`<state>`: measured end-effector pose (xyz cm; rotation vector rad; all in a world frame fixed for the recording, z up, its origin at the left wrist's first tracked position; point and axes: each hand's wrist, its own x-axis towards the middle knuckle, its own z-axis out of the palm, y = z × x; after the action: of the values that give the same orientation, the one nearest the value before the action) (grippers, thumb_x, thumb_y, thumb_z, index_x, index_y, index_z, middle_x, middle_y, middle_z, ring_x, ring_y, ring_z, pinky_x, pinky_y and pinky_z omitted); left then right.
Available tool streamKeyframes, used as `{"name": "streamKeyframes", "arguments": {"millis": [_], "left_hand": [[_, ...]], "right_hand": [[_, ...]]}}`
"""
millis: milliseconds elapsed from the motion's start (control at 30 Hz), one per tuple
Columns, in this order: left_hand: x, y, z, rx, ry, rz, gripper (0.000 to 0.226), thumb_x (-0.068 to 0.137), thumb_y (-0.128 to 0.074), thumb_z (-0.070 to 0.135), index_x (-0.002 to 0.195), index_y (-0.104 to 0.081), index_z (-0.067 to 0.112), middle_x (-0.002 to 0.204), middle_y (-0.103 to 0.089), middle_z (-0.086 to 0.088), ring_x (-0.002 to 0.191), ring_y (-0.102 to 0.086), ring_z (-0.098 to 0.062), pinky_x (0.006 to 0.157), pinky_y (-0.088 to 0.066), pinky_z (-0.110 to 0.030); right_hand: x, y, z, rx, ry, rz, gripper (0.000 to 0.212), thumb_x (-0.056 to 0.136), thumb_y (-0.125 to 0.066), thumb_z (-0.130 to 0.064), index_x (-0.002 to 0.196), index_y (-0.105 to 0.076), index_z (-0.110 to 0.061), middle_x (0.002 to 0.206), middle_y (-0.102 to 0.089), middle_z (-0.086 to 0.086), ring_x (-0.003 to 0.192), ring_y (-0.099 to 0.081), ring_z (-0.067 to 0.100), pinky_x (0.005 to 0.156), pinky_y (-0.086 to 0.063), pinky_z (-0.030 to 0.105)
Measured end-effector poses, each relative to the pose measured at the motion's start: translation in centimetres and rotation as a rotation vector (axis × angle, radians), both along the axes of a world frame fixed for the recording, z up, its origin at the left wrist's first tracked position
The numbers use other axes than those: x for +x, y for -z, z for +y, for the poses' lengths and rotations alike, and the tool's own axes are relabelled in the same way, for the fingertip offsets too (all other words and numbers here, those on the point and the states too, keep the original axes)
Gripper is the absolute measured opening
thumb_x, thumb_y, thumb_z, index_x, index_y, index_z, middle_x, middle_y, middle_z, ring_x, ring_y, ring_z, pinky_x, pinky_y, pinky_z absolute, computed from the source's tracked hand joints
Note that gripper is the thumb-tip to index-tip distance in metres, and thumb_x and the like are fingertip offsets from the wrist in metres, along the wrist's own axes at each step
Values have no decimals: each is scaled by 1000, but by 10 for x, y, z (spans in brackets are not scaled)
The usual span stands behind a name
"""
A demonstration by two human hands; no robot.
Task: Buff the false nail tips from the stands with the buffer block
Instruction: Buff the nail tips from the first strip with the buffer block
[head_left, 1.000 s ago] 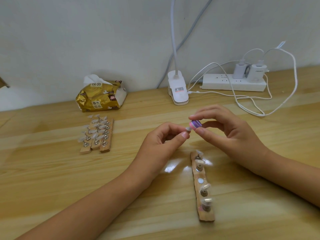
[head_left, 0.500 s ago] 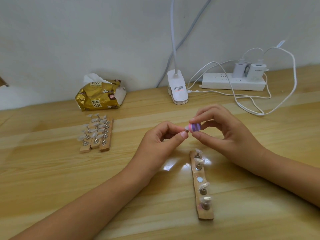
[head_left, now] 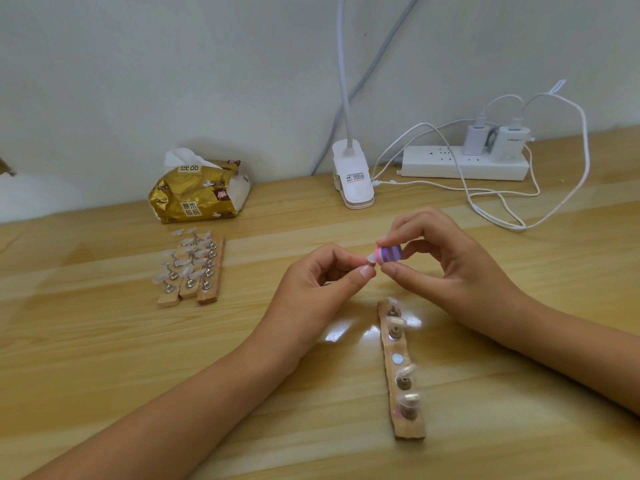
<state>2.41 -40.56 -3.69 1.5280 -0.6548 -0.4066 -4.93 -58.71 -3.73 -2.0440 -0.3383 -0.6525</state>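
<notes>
Hovering over the wooden table (head_left: 104, 358), both hands meet at frame centre, fingertips nearly touching. Left hand (head_left: 311, 299): fingers curled, thumb and forefinger pinching one nail tip; how much of it they cover, cannot tell. Right hand (head_left: 450, 265): forefinger on top, thumb below, narrow pinch round the buffer block. Three stands (head_left: 207, 297) lie side by side left of centre, well apart from the hands, loaded with tips. Near stand (head_left: 410, 429), lower right of centre just below the hands, has its long axis running toward the camera; four tips on pegs and one bare spot (head_left: 397, 358) mid-strip. Buffer block (head_left: 389, 254): small, pink-purple stripes, long axis roughly left-right, left end against the tip. Nail tip (head_left: 371, 260): pale, between the two hands, touching the block. Judgement: mid-buff; the next stroke is a short rub across the tip, and the bare spot is likely its return place.
</notes>
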Motion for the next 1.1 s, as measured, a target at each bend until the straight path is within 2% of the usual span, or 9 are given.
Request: {"name": "streamKeyframes", "arguments": {"millis": [100,200,267,400,533,867,933,1033,1100], "left_hand": [[-2,-1,0,4,13,-13,2,83,-71,18,85,-71,19,81,-70,4,80,-60,-6,76,-48,-18],[-2,-1,-1,-1,-8,3,3,83,-72,16,85,-71,15,90,-72,-7,83,-62,-9,80,-49,-20],[-2,-1,-1,-5,3,0,6,82,-71,16,88,-71,13,92,-74,-3,86,-65,-11,81,-49,-18],[-2,-3,0,-61,53,50,9,86,-67,12,95,-69,14,100,-75,0,100,-67,-7,82,-48,-14],[0,-3,0,-76,72,78,10,88,-66,10,96,-69,15,102,-74,2,101,-67,-5,82,-48,-13],[1,-9,2,-161,76,235,8,78,-73,19,85,-74,23,99,-75,-4,91,-68,-10,79,-51,-18],[4,-15,7,-113,97,130,8,74,-78,22,80,-75,27,89,-74,4,83,-64,-9,77,-47,-18],[7,-27,19,2,271,-166,7,75,-77,27,81,-75,23,70,-56,4,67,-44,-31,67,-38,-27],[5,-31,24,61,372,-346,8,77,-77,26,81,-75,19,63,-43,2,58,-37,-15,58,-31,-23]], "right_hand": [[-1,0,1,-30,-38,-34,20,86,-71,-21,105,-66,-15,105,-56,4,100,-60,23,86,-53,38],[2,1,-4,-23,62,58,19,84,-73,-13,101,-66,-20,102,-57,1,101,-58,20,87,-51,36],[3,1,-5,51,109,99,24,84,-74,-7,100,-66,-23,103,-59,2,102,-59,19,88,-51,33],[0,-4,-2,280,80,93,21,83,-71,-24,103,-67,-26,107,-64,3,104,-62,15,88,-51,23],[-2,-5,-1,379,46,112,21,81,-69,-27,102,-67,-26,102,-68,-7,104,-64,10,86,-51,18],[-1,-6,-5,421,52,122,25,81,-67,-34,104,-66,-26,96,-71,-4,94,-67,12,89,-55,28],[-1,-7,-7,432,51,117,25,82,-67,-32,106,-66,-23,95,-72,-4,93,-67,12,87,-55,26],[0,-8,-10,454,49,113,24,84,-64,-27,107,-65,-20,92,-72,-4,90,-67,11,83,-54,21],[1,-8,-10,469,49,113,23,84,-63,-26,106,-65,-19,90,-72,-6,89,-67,10,81,-54,20]]}}
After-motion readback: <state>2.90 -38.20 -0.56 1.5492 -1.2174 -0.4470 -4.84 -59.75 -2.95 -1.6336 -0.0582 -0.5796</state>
